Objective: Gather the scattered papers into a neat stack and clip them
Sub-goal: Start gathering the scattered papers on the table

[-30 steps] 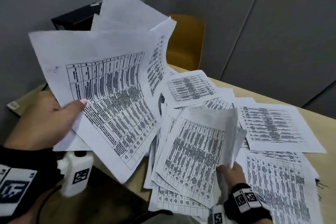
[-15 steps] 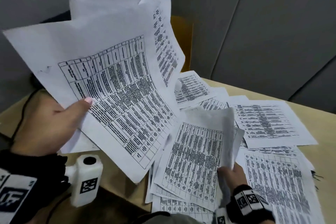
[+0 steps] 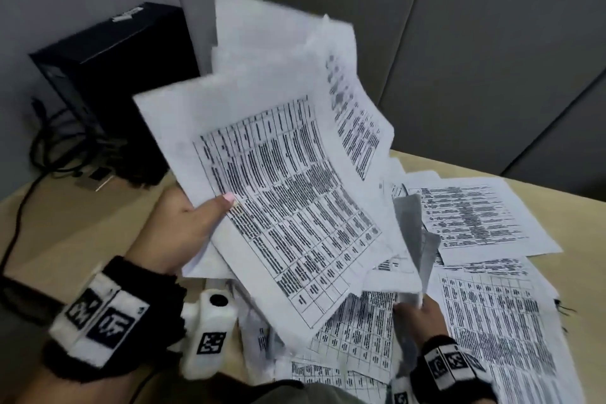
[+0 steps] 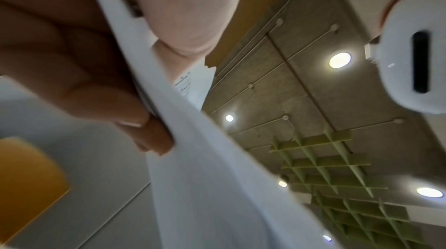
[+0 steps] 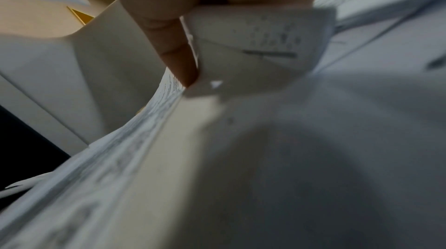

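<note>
Papers (image 3: 475, 216) are lying scattered and overlapping across the right half of the tan table (image 3: 65, 223) as I am looking down through the head camera, while my left hand (image 3: 183, 233) is holding a fanned bunch of sheets (image 3: 288, 193) up off the surface, thumb pressing on the printed front. My right hand (image 3: 419, 311) is pinching the lower edge of a curled sheet (image 3: 413, 239) just beside that bunch. A black box (image 3: 111, 82) with cables is sitting at the far left corner. Through the left wrist camera, my fingers (image 4: 101, 89) are curling against the back of the white bunch (image 4: 205, 157). Through the right wrist camera, which is blurring badly, a finger (image 5: 173, 47) is seemingly clamping a folded paper corner (image 5: 253, 47).
</note>
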Demonstrator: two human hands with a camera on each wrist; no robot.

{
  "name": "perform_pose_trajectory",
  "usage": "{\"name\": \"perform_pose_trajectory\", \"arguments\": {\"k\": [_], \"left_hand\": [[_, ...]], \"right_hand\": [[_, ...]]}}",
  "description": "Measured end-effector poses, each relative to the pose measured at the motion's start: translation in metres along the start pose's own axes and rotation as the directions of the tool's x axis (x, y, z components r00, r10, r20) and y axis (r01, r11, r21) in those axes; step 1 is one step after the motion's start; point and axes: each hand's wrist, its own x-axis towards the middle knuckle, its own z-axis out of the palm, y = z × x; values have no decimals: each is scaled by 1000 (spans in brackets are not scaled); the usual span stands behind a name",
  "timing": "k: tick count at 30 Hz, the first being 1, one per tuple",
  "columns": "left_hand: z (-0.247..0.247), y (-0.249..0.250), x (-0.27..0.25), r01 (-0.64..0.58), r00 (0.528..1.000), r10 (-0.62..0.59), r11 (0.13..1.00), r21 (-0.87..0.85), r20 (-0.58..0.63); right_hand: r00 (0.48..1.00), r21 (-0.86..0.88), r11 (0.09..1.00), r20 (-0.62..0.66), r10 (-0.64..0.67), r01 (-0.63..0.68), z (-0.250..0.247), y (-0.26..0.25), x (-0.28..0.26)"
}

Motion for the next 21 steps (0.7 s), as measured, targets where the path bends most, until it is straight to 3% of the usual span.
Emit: {"name": "perform_pose_trajectory", "arguments": {"k": [2,4,10,16,21], "left_hand": [[4,-30,4,81,993,-90,991,109,80],[5,-66,5,223,967,-244,949,225,71],[7,-138,0,436,855,-495,848,302,154],[23,-170,0,460,776,-595,760,459,208],[41,-168,-4,370,769,-585,736,567,258]], "right_hand": [[1000,-7,1000,5,-15,15,0,0,-2],[1000,-21,1000,19,-10,11,-1,0,-2],[978,156,977,175,118,-145,-9,-6,4],[954,180,975,292,69,-126,1,0,-5],[965,85,996,261,14,-37,7,3,-15]]}}
